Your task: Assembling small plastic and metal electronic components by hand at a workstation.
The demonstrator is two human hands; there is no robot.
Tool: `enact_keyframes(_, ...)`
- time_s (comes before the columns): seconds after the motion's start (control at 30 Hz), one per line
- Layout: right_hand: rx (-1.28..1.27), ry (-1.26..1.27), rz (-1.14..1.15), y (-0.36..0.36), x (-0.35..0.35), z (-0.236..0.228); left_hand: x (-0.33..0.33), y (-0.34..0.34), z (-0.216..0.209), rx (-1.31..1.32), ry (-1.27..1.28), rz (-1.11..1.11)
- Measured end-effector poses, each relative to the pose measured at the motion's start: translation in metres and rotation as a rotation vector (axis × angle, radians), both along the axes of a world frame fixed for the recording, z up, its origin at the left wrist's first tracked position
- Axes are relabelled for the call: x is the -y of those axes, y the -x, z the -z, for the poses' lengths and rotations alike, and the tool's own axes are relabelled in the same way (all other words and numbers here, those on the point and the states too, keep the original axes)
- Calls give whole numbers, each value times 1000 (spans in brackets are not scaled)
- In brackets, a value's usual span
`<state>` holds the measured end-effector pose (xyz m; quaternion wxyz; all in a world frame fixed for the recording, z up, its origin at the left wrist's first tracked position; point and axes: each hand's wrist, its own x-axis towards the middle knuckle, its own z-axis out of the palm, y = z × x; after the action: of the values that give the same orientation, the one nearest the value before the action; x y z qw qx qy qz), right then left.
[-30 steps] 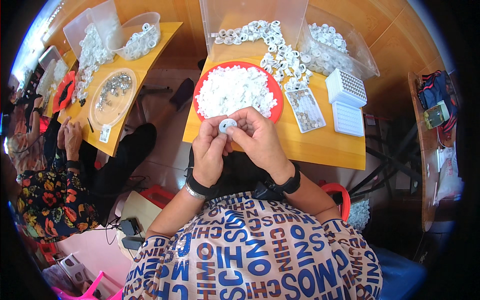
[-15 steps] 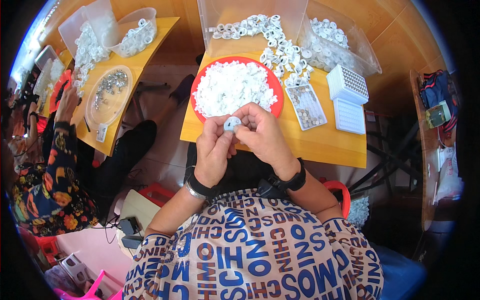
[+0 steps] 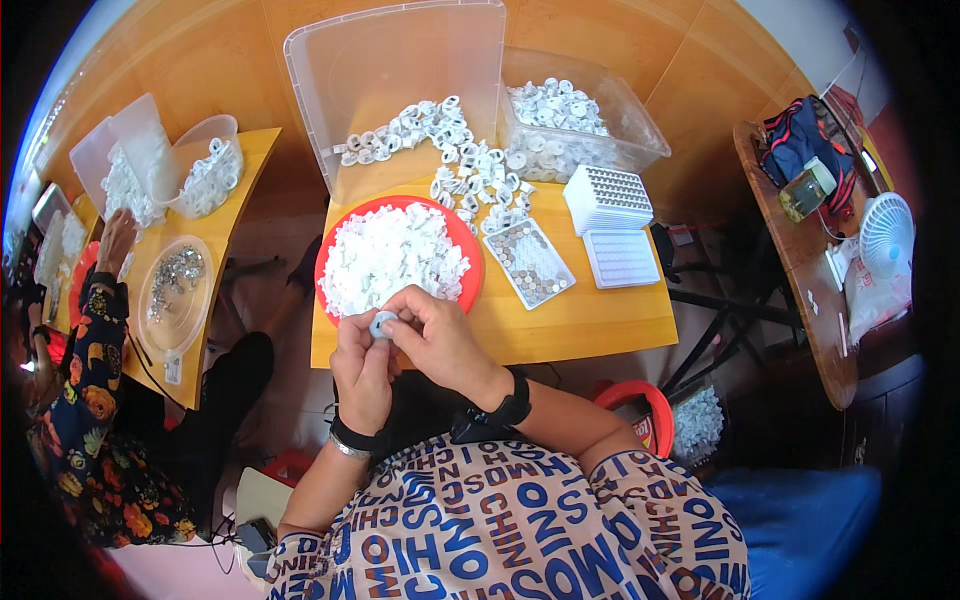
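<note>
"At twelve o'clock, what's there?"
"A round red plastic tray [image 3: 476,262], heaped with small white plastic pieces [image 3: 395,250]; my left hand [image 3: 361,372] and right hand [image 3: 433,335] cover its near rim."
"Toward one?"
"A clear plastic tub [image 3: 638,150] of white round parts [image 3: 558,105], loose white rings [image 3: 468,165] lying in the way."
"Your grip?"
"Both nearly closed, pinching a small pale disc [image 3: 381,323] at the tray's six."

Co-worker's hand [image 3: 116,238] reaching farther, fan [image 3: 887,236] newly visible
</note>
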<state>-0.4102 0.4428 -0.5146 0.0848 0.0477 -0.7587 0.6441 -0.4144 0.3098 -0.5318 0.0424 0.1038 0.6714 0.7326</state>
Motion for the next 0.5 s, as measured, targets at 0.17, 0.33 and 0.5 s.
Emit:
enact_keyframes(0.17,-38,32,-5,2,-8,6,-5,4,0,4,31,18)
enact_keyframes(0.33,102,230,-129,8,-20,12,-4,5,-3,29,-40,78)
enact_keyframes(0.5,51,194,107,30,-72,-15,2,7,-3,-23,-106,62)
